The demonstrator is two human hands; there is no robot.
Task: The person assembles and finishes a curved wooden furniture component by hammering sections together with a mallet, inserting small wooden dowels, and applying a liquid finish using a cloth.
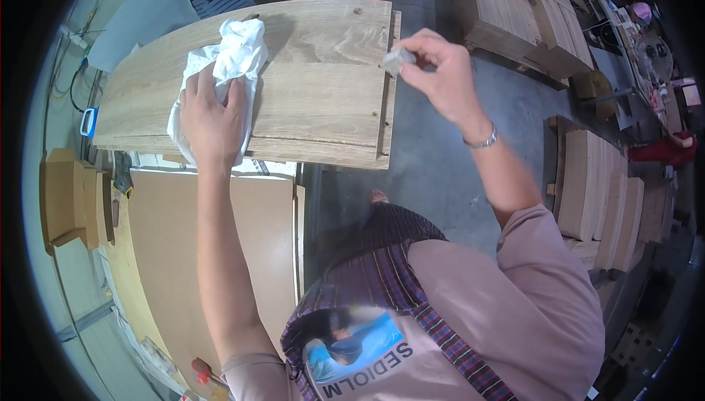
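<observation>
My left hand [213,118] rests on a crumpled white cloth [246,45], its fingers curled over the fabric. Under the cloth lies a wood-grain panel [316,78], with a groove along its near side and small holes near its right end. A second board edge [395,41] shows just beyond that end. My right hand [444,70] pinches a small grey block [399,60] between thumb and fingers, beside the panel's right end. Whether the block touches the edge, I cannot tell.
A plain brown board [220,232] lies nearer to me. An open cardboard box [66,195] stands at the left. Wood panels are stacked at the far right [514,19] and right [595,195]. People in red are partly visible at the far edge and right [661,150].
</observation>
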